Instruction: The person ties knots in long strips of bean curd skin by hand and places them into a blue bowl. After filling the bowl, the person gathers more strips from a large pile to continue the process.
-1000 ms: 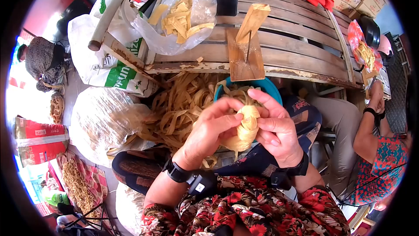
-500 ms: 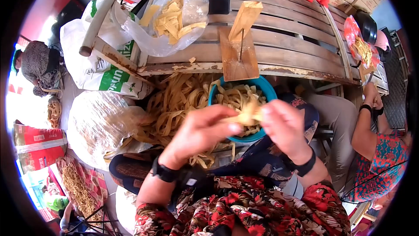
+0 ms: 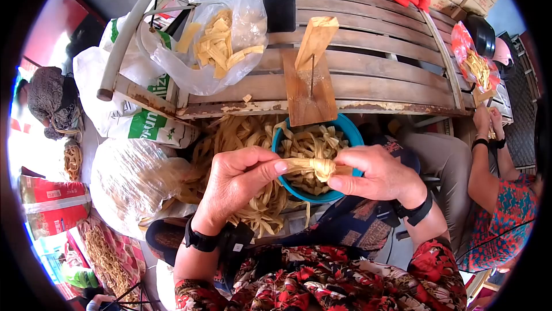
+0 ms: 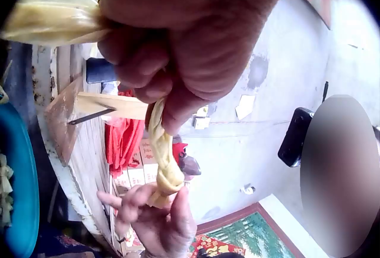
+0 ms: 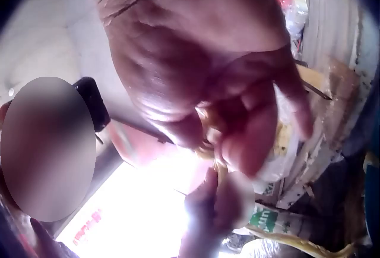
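A pale yellow knotted strip [image 3: 322,167] is stretched between both hands above a teal basin [image 3: 355,132] of similar knotted pieces. The left hand [image 3: 238,183] pinches its left end between thumb and fingers. At the knot's right side, the right hand [image 3: 382,177] grips it with thumb and fingers. In the left wrist view the strip [image 4: 159,145] runs twisted from the left hand [image 4: 178,38] down to the knot, held by the right hand's fingertips. The right wrist view shows the right hand [image 5: 208,62] curled over the knot, which is mostly hidden.
Loose yellow strips [image 3: 230,132] lie left of the basin. On the slatted bench [image 3: 374,84] stand a wooden block with a metal spike [image 3: 312,84], an open plastic bag of cut pieces [image 3: 215,43] and a dark phone-like object [image 3: 279,1]. Another person's hands [image 3: 489,121] are at right.
Both hands have moved apart, from close around the rounded bundle to either side of the knot, with the strip drawn out level between them. The basin's contents are more exposed.
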`<state>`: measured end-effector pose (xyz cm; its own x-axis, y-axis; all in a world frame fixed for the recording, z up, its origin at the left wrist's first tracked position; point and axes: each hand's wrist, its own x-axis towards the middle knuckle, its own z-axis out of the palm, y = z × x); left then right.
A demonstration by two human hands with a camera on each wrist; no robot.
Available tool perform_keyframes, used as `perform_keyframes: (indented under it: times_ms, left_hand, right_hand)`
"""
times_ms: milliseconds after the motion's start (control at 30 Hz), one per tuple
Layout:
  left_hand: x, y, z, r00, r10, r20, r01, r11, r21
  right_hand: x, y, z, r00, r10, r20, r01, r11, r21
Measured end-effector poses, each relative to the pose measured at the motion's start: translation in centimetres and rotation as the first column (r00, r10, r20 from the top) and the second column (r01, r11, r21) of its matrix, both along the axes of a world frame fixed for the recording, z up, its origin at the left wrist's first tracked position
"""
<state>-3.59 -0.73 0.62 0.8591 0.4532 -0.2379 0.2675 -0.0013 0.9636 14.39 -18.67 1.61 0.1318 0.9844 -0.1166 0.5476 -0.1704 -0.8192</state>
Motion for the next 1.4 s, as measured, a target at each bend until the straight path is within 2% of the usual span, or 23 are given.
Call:
perform_keyframes:
  times_ms: [100,133,233,267,300,367,400,433,467,500,633,700,767,833,900,967,1067,1133,1167,1233,1300,1333,1400]
  left_hand:
    - [0.9,-0.7,0.8,0.995,-0.078,0.062,0.073,0.994,0.078]
    - [1.1,-0.9,1.0,0.995,-0.098,-0.013,0.098,0.995,0.017]
    - [0.5,-0.8,0.2,0.986,-0.146,0.081,0.143,0.989,0.048]
    - [0.2,-0.6,0.1,0.994,-0.092,0.058,0.098,0.99,-0.104]
    - [0.3,-0.3,0.1,0.996,-0.075,0.046,0.082,0.981,-0.176]
    - [0.6,0.1,0.2,0.998,-0.058,0.0,0.058,0.987,-0.147]
    - [0.6,0.1,0.0,0.998,-0.056,-0.001,0.055,0.991,-0.122]
    - [0.6,0.2,-0.2,0.999,-0.054,-0.001,0.053,0.994,-0.091]
    - [0.8,0.5,-0.4,0.998,-0.057,0.002,0.057,0.997,-0.057]
    - [1.2,0.7,-0.4,0.997,-0.071,0.002,0.071,0.997,-0.021]
    - [3.2,0.3,-1.3,0.991,-0.12,0.06,0.112,0.987,0.118]
    - [4.1,0.4,-1.4,0.99,-0.132,0.043,0.12,0.972,0.203]
    - [4.6,1.4,-1.6,0.985,-0.167,-0.043,0.172,0.965,0.196]
    - [5.5,2.4,-2.2,0.97,-0.192,-0.146,0.214,0.965,0.151]
    - [7.2,3.1,-4.1,0.991,-0.121,-0.048,0.13,0.951,0.28]
    - [9.1,3.9,-5.6,0.998,-0.022,0.055,0.006,0.96,0.279]
    - [11.5,4.6,-6.1,0.997,0.061,-0.043,-0.037,0.9,0.434]
    - [12.7,4.5,-7.3,0.994,0.105,-0.036,-0.068,0.829,0.555]
    - [13.2,4.4,-8.0,0.991,0.13,-0.03,-0.085,0.786,0.613]
    - [13.4,4.2,-9.1,0.98,0.191,-0.055,-0.131,0.829,0.544]
    - [12.4,4.6,-9.3,0.977,0.215,-0.012,-0.19,0.885,0.424]
    - [11.9,4.5,-8.5,0.977,0.2,-0.074,-0.18,0.959,0.218]
    - [10.9,3.2,-6.2,0.994,0.094,-0.047,-0.088,0.988,0.128]
  right_hand:
    - [-0.4,-0.4,-0.6,0.929,-0.076,-0.361,0.055,0.996,-0.068]
    - [-0.9,-0.6,-1.2,0.916,-0.073,-0.394,0.092,0.995,0.031]
    - [-1.6,-2.0,-0.2,0.562,-0.239,-0.792,0.303,0.95,-0.072]
    - [-2.1,-2.7,-0.6,0.513,-0.117,-0.85,0.331,0.941,0.07]
    - [-2.8,-2.8,-0.6,0.483,-0.141,-0.864,0.375,0.925,0.059]
    - [-2.0,-2.3,-1.0,0.638,-0.179,-0.749,0.356,0.931,0.08]
    - [-1.1,-1.9,-0.3,0.818,-0.231,-0.526,0.301,0.952,0.05]
    - [-0.5,-1.5,-1.6,0.861,-0.28,-0.425,0.346,0.935,0.084]
    - [0.6,-1.1,-1.8,0.955,-0.269,-0.125,0.289,0.937,0.197]
    - [1.6,-0.7,-1.8,0.947,-0.26,0.191,0.2,0.937,0.285]
    - [1.9,1.5,-0.1,0.967,-0.016,0.256,-0.009,0.996,0.094]
    - [2.4,2.4,-2.3,0.987,0.025,0.159,-0.046,0.991,0.129]
    - [3.3,2.3,-1.8,0.997,0.071,-0.025,-0.075,0.98,-0.182]
    - [4.2,3.0,-3.1,0.995,-0.02,-0.099,0.008,0.992,-0.128]
    - [5.0,3.7,-5.0,0.972,-0.169,-0.161,0.154,0.983,-0.105]
    - [6.0,5.0,-4.9,0.957,-0.289,-0.03,0.286,0.956,-0.066]
    - [6.6,6.3,-6.7,0.907,-0.406,0.111,0.398,0.913,0.086]
    - [6.8,7.2,-7.7,0.831,-0.514,0.213,0.481,0.856,0.19]
    - [7.2,7.4,-8.7,0.807,-0.515,0.29,0.485,0.857,0.172]
    - [7.5,7.6,-10.0,0.749,-0.495,0.441,0.487,0.862,0.141]
    - [7.4,6.5,-8.4,0.78,-0.525,0.341,0.536,0.842,0.069]
    - [6.9,5.9,-7.4,0.794,-0.534,0.29,0.552,0.834,0.025]
    - [5.2,5.7,-6.0,0.855,-0.513,0.078,0.5,0.854,0.142]
